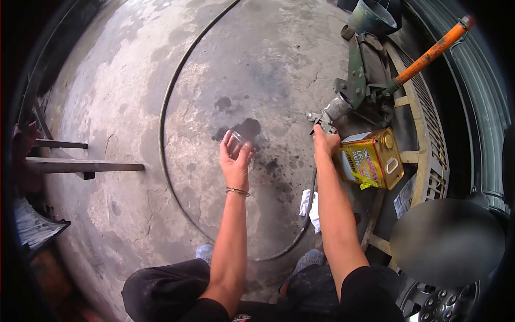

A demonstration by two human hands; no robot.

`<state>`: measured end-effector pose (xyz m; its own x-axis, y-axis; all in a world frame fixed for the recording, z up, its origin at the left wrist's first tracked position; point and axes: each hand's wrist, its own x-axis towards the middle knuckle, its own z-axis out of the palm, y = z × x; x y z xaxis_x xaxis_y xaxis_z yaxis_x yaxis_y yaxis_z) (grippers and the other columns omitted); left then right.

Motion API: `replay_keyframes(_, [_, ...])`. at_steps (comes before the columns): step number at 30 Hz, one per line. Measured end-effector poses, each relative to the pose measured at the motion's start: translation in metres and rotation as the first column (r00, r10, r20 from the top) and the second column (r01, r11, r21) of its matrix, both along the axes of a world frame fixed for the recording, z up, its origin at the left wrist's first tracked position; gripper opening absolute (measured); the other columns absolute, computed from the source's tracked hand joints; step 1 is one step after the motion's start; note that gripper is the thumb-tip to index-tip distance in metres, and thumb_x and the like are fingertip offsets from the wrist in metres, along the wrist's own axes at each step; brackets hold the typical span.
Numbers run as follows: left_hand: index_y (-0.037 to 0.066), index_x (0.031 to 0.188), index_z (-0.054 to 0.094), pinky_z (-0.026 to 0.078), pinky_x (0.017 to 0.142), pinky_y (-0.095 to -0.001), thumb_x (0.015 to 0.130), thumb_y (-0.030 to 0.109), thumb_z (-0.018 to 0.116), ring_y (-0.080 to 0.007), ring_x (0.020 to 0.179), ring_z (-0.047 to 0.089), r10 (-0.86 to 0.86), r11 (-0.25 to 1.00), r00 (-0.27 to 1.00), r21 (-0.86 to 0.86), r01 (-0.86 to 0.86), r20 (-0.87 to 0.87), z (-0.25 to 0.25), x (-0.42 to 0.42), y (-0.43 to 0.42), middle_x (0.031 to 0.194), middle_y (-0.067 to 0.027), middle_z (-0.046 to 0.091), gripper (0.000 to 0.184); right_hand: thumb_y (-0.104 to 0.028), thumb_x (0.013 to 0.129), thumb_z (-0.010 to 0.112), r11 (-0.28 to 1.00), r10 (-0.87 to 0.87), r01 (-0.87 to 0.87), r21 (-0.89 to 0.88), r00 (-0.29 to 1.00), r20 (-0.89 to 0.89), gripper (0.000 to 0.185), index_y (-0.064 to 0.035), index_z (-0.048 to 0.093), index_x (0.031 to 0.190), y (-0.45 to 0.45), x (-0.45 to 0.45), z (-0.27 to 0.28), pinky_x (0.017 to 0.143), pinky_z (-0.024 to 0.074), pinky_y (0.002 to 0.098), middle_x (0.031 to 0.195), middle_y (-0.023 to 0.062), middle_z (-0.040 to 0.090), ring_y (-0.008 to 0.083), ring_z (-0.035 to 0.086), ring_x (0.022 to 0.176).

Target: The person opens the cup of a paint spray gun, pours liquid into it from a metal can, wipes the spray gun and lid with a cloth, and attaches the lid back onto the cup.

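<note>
Over the wet-spotted floor, my left hand (236,161) has its fingers curled round a small clear, cup-like piece (237,138); its exact kind is hard to make out. My right hand (325,142) grips a metal spray gun (323,119) with a grey cup (338,107) at its upper right. The fingers hide part of the gun's handle. Just right of my right wrist stands a gold tin of paint thinner (370,158) with a round cap. A dark hose (162,115) loops across the floor and runs up behind my right forearm.
A green floor jack (357,72) with an orange handle (432,52) lies at the upper right, near a bucket (370,19). White cloth or paper (311,209) lies beside my right forearm. Narrow bars (91,166) jut in from the left. A wheel (440,303) is at lower right.
</note>
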<state>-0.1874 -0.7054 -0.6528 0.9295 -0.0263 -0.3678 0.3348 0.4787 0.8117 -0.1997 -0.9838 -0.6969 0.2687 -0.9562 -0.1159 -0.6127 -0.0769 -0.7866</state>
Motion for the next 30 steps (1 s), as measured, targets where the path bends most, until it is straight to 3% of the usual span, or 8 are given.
replay_keyframes(7, [0.013, 0.162, 0.041, 0.063, 0.097, -0.0385, 0.098, 0.005, 0.077, -0.0246, 0.133, 0.061, -0.018, 0.999, 1.000, -0.049, 0.017, -0.023, -0.004, 0.002, 0.000, 0.160, -0.0127, 0.045, 0.074, -0.037, 0.077, 0.085, 0.988, 0.038, -0.038, 0.152, 0.999, 0.004, 0.039, 0.0014, 0.079, 0.083, 0.005, -0.008, 0.018, 0.083, 0.0604, 0.0421, 0.087, 0.0193, 0.081, 0.0328, 0.079, 0.079])
replay_keyframes(11, [0.010, 0.161, 0.043, 0.062, 0.096, -0.0381, 0.098, 0.006, 0.079, -0.0219, 0.126, 0.062, -0.048, 0.999, 0.999, -0.012, 0.048, -0.003, -0.008, 0.001, 0.001, 0.157, -0.0122, 0.047, 0.073, -0.046, 0.088, 0.084, 0.974, 0.228, -0.228, 0.000, 0.973, 0.046, 0.057, 0.0057, 0.075, 0.111, 0.007, -0.025, 0.011, 0.096, 0.0561, 0.0444, 0.118, 0.0286, 0.076, 0.0406, 0.073, 0.113])
replay_keyframes(14, [0.007, 0.159, 0.043, 0.065, 0.093, -0.0418, 0.098, 0.007, 0.077, -0.0209, 0.120, 0.063, -0.019, 1.000, 1.000, -0.003, 0.019, -0.012, -0.004, 0.007, -0.005, 0.147, -0.0116, 0.053, 0.070, -0.044, 0.094, 0.079, 0.888, 0.280, -0.362, -0.283, 0.915, -0.291, 0.064, 0.0040, 0.064, 0.134, 0.014, -0.069, -0.008, 0.110, 0.0467, 0.0501, 0.141, 0.0306, 0.063, 0.0453, 0.059, 0.132])
replay_keyframes(17, [0.007, 0.158, 0.044, 0.066, 0.094, -0.0440, 0.096, 0.009, 0.080, -0.0219, 0.124, 0.063, -0.001, 1.000, 1.000, -0.017, 0.000, -0.025, -0.003, 0.010, -0.018, 0.145, -0.0117, 0.054, 0.072, -0.039, 0.099, 0.073, 0.647, 0.676, -0.745, -0.160, 0.658, -0.331, 0.067, 0.0020, 0.052, 0.147, 0.034, -0.151, 0.057, 0.114, 0.0405, 0.0527, 0.150, 0.0293, 0.054, 0.0487, 0.051, 0.137])
replay_keyframes(20, [0.009, 0.157, 0.046, 0.066, 0.093, -0.0444, 0.096, 0.010, 0.081, -0.0222, 0.126, 0.062, 0.003, 0.998, 0.999, -0.057, -0.005, -0.046, 0.009, 0.001, -0.040, 0.144, -0.0108, 0.055, 0.070, -0.035, 0.100, 0.070, 0.324, 0.646, -0.924, -0.203, 0.373, -0.666, 0.043, -0.0019, 0.067, 0.127, 0.042, -0.225, 0.098, 0.108, 0.0440, 0.0526, 0.128, 0.0229, 0.068, 0.0441, 0.060, 0.125])
replay_keyframes(23, [0.010, 0.156, 0.048, 0.066, 0.093, -0.0451, 0.095, 0.009, 0.081, -0.0213, 0.127, 0.061, -0.053, 0.997, 0.997, -0.054, 0.050, -0.057, 0.015, -0.010, -0.050, 0.142, -0.0098, 0.055, 0.069, -0.034, 0.099, 0.070, 0.263, 0.712, -0.950, 0.171, 0.072, -0.698, 0.028, -0.0055, 0.072, 0.101, -0.004, -0.266, 0.076, 0.097, 0.0497, 0.0503, 0.104, 0.0166, 0.076, 0.0403, 0.070, 0.106])
replay_keyframes(26, [0.009, 0.154, 0.050, 0.065, 0.094, -0.0461, 0.096, 0.011, 0.081, -0.0200, 0.123, 0.063, -0.118, 0.992, 0.993, -0.040, 0.117, -0.025, 0.013, -0.017, -0.052, 0.139, -0.0087, 0.056, 0.066, -0.027, 0.100, 0.068, 0.271, 0.860, -0.953, 0.139, 0.174, -0.481, 0.025, -0.0032, 0.071, 0.092, -0.029, -0.280, 0.133, 0.075, 0.0554, 0.0469, 0.081, 0.0136, 0.075, 0.0355, 0.073, 0.077])
replay_keyframes(30, [0.010, 0.153, 0.051, 0.065, 0.093, -0.0460, 0.095, 0.015, 0.082, -0.0193, 0.120, 0.065, -0.159, 0.986, 0.987, -0.063, 0.157, -0.026, 0.023, -0.032, -0.062, 0.135, -0.0077, 0.058, 0.066, -0.022, 0.101, 0.070, 0.567, 0.824, -0.725, 0.391, 0.499, -0.269, 0.024, 0.0003, 0.074, 0.109, -0.030, -0.280, 0.216, 0.078, 0.0567, 0.0338, 0.087, 0.0148, 0.076, 0.0188, 0.073, 0.082])
